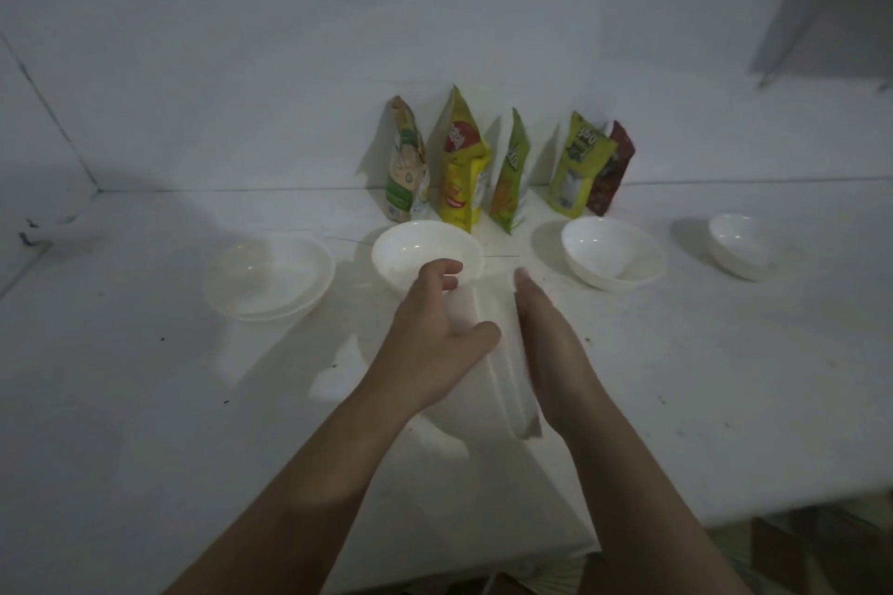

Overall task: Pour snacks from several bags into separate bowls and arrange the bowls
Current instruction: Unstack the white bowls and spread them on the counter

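Left hand (pixel 435 338): fingers loosely curled, holding nothing.
Right hand (pixel 546 343): flat, open.
Nearest bowl (pixel 410 251): touching the left fingertips, just ahead.
Snack bags (pixel 464 164): standing behind it.

A white table (pixel 145 401) is seen covered with a white sheet, its surface marked by scattered dark specks and crumbs. A white wall (pixel 241 63) is met at the far edge, and a second white wall (pixel 34 145) at the left, forming a corner. A grey, cabinet-like form (pixel 831 0) is noted at upper right, blurred. Brown, cardboard-like material (pixel 792 546) is observed below the table's near right edge
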Motion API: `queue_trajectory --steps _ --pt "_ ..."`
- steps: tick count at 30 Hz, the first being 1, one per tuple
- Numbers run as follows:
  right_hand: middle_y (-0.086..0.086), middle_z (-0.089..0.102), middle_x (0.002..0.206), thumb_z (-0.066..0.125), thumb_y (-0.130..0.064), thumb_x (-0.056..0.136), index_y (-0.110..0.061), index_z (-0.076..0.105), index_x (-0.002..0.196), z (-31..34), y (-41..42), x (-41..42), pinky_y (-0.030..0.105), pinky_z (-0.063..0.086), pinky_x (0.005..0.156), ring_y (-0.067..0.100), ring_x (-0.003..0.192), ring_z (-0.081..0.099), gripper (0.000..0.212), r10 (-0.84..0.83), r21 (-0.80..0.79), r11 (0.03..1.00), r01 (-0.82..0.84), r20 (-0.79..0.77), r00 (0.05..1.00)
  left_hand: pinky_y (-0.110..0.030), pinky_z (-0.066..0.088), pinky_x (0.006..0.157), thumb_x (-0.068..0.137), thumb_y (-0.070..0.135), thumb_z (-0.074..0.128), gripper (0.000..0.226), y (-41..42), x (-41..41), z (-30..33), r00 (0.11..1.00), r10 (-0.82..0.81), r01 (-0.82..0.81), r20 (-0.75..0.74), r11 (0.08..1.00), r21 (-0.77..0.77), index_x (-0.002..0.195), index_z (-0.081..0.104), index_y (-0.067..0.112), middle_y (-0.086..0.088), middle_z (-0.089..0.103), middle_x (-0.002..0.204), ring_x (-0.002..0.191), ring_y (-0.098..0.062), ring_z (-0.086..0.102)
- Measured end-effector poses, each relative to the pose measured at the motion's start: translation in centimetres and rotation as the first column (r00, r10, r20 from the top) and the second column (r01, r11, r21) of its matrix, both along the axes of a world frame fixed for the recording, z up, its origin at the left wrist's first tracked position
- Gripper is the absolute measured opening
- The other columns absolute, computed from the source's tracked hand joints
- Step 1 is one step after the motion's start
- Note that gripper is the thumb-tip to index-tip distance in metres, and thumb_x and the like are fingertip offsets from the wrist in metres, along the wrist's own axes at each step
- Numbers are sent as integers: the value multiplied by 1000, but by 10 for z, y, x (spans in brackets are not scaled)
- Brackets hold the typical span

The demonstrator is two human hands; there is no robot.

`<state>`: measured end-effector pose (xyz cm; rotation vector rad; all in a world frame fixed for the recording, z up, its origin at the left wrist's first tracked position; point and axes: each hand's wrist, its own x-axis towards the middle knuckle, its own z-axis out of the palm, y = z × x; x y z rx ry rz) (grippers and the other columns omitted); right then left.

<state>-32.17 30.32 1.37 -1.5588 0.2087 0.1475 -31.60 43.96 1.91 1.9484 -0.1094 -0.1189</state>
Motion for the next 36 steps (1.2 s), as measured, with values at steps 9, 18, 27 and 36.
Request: queue_trajectory --steps 9,18,27,36 --pt "18 73 88 55 -31 95 -7 73 97 11 -2 -4 44 52 74 33 82 70 30 49 -161 986 -47 9 999 -22 43 69 85 19 59 47 -12 2 11 983 -116 85 145 976 199 113 25 36 8 45 126 96 -16 58" --pt "-24 69 62 59 -31 96 -30 64 76 37 12 -3 35 52 72 12 79 63 21 -78 45 996 72 151 986 -33 43 83 91 2 42 40 72 24 -21 997 74 -80 33 967 243 125 42 24 2 55 126 109 -22 56" --pt "-29 69 76 56 -36 97 -37 66 84 38 38 -4 29 47 68 4 84 64 16 -90 22 996 87 325 941 -34 47 89 79 -5 50 44 115 23 -48 956 283 -289 82 847 446 113 61 20 -3 57 124 106 -25 57" --pt "-23 73 85 52 -37 98 -39 66 95 38 21 0 19 52 68 -4 82 68 15 -91 -18 994 107 402 911 -15 51 86 85 25 66 63 24 -3 30 967 -69 78 246 996 -30 134 33 46 22 41 135 114 1 52"
